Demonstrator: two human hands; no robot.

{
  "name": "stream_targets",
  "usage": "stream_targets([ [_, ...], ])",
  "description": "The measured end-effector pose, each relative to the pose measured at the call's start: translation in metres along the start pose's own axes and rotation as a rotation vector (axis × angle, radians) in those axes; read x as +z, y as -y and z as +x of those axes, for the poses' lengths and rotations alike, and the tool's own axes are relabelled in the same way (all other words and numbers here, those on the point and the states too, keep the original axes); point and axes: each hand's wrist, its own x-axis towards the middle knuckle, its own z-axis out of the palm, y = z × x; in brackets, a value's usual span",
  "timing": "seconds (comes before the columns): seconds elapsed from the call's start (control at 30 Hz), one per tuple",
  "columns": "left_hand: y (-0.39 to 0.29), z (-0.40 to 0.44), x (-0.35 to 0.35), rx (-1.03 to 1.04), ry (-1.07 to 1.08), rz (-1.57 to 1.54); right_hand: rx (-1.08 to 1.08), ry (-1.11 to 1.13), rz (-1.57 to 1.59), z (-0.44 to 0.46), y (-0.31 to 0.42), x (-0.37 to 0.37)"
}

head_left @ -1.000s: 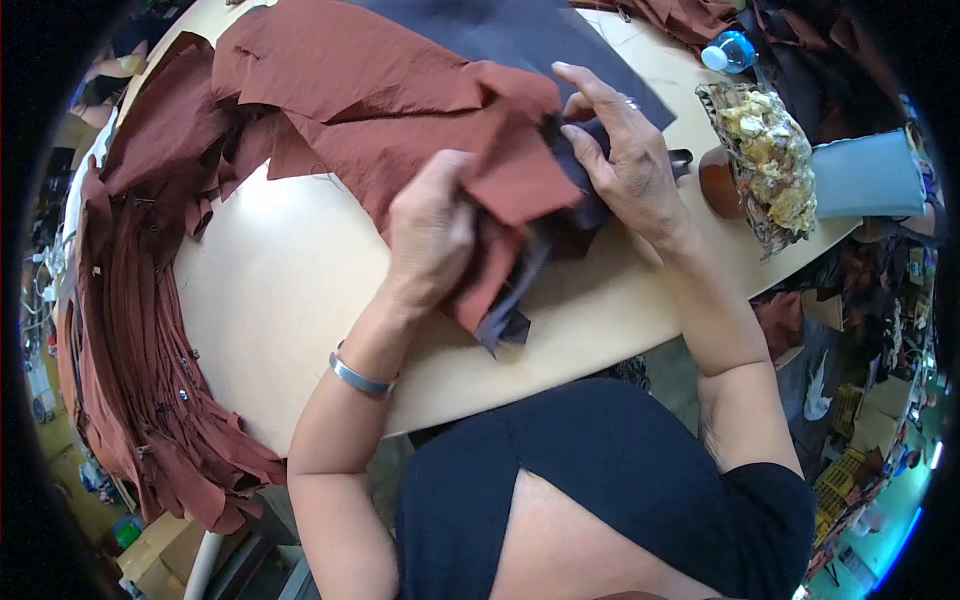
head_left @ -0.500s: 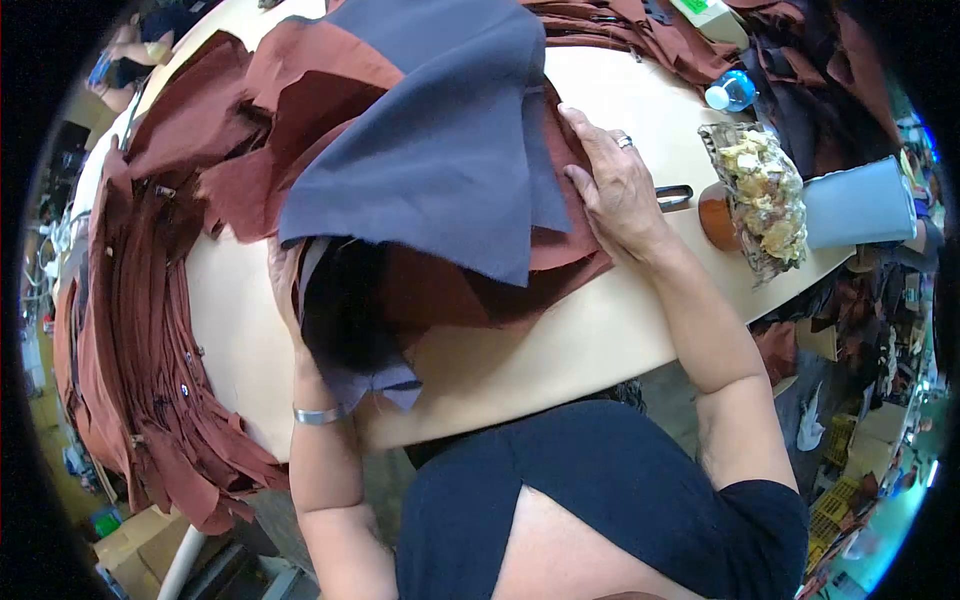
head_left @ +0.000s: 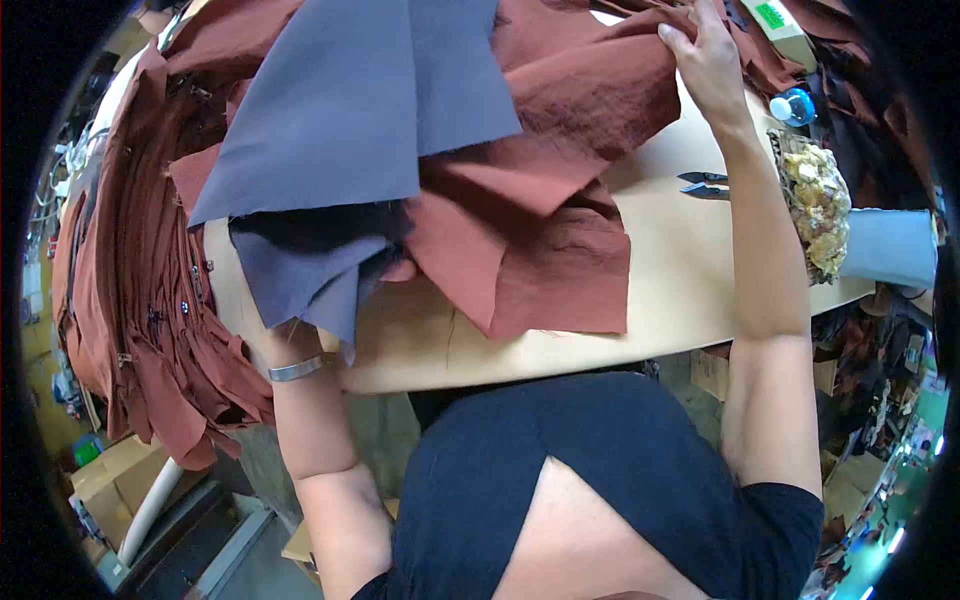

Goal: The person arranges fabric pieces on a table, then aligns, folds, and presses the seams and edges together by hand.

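My right hand (head_left: 712, 62) is closed on the edge of a reddish-brown fabric piece (head_left: 590, 90) at the top right, pulling it out sideways. Beneath the grey fabric (head_left: 330, 110), my left hand (head_left: 292, 338) is mostly covered; its wrist wears a metal bracelet, and its fingers are hidden. The grey panel drapes over the brown pieces, with a darker grey fold (head_left: 300, 265) hanging over the left hand. A loose brown flap (head_left: 560, 270) lies towards the table's front edge. Small thread snips (head_left: 705, 186) rest on the table just left of my right forearm.
Stacked brown fabric pieces (head_left: 165, 270) hang over the table's left side. On the right are a blue bottle (head_left: 792, 107), a crumbly yellow mass (head_left: 815, 205) on cardboard, a blue-grey container (head_left: 890, 245) and a white box (head_left: 778, 30). The pale tabletop (head_left: 670, 270) curves along my front.
My right hand has moved up and right, now gripping and spreading the brown fabric it was resting against. The grey panel has shifted left, and more brown cloth shows.
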Motion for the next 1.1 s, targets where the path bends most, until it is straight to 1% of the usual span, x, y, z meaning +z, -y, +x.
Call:
stream_targets([
  [0.03,0.0,0.001,-0.007,0.01,-0.003,0.073,0.05,0.051,0.068,0.001,-0.004,0.004],
  [0.07,0.014,-0.004,-0.003,0.062,-0.048,0.005,0.099,0.102,0.137,0.004,-0.012,0.009],
  [0.1,0.019,-0.007,-0.003,0.054,-0.066,-0.125,0.149,0.154,0.206,0.004,-0.015,0.014],
  [0.13,0.024,-0.01,-0.002,0.049,-0.087,-0.256,0.169,0.185,0.192,0.002,-0.011,0.017],
  [0.23,0.023,-0.015,-0.002,-0.139,-0.073,-0.84,-0.1,0.149,-0.323,-0.008,-0.022,0.029],
  [0.27,0.02,-0.014,0.0,-0.199,-0.07,-1.039,-0.549,-0.089,-0.603,-0.013,-0.023,0.036],
  [0.33,0.009,-0.008,0.005,-0.263,-0.054,-1.233,-0.388,0.105,-0.484,-0.035,0.028,0.024],
  [0.43,0.002,0.0,0.009,-0.32,-0.043,-1.377,-0.797,0.28,-0.101,-0.091,0.093,0.035],
  [0.47,0.001,0.002,0.011,-0.332,-0.039,-1.392,-0.752,0.422,-0.043,-0.119,0.102,0.035],
  [0.5,0.003,0.005,0.013,-0.337,-0.041,-1.406,-0.826,0.39,-0.059,-0.145,0.106,0.044],
  [0.53,0.006,0.008,0.015,-0.335,-0.051,-1.406,-0.74,0.584,-0.039,-0.161,0.109,0.046],
  [0.57,0.006,0.009,0.016,-0.334,-0.056,-1.41,-0.711,0.678,-0.102,-0.17,0.104,0.051],
  [0.63,0.008,0.011,0.016,-0.321,-0.067,-1.377,-0.747,0.598,-0.214,-0.176,0.097,0.055],
  [0.73,0.002,0.019,0.002,-0.216,-0.142,-1.263,-0.658,0.828,-0.233,-0.167,0.103,0.043],
  [0.83,-0.028,0.033,-0.025,0.017,-0.249,-1.058,-0.147,0.711,0.462,-0.143,0.117,0.035],
  [0.9,-0.064,0.04,-0.048,0.211,-0.267,-0.896,-0.023,0.69,0.702,-0.119,0.128,0.019],
  [0.93,-0.083,0.045,-0.053,0.294,-0.232,-0.825,0.036,0.673,0.822,-0.107,0.134,0.011],
  [0.97,-0.104,0.051,-0.054,0.377,-0.176,-0.74,0.152,0.621,1.091,-0.101,0.138,0.009],
  [1.03,-0.141,0.06,-0.045,0.499,-0.056,-0.576,0.262,0.471,1.077,-0.094,0.135,0.005],
  [1.07,-0.154,0.066,-0.034,0.53,-0.008,-0.508,0.312,0.459,0.999,-0.093,0.121,0.003],
  [1.1,-0.165,0.073,-0.022,0.551,0.031,-0.442,0.338,0.398,1.018,-0.093,0.113,0.007],
])
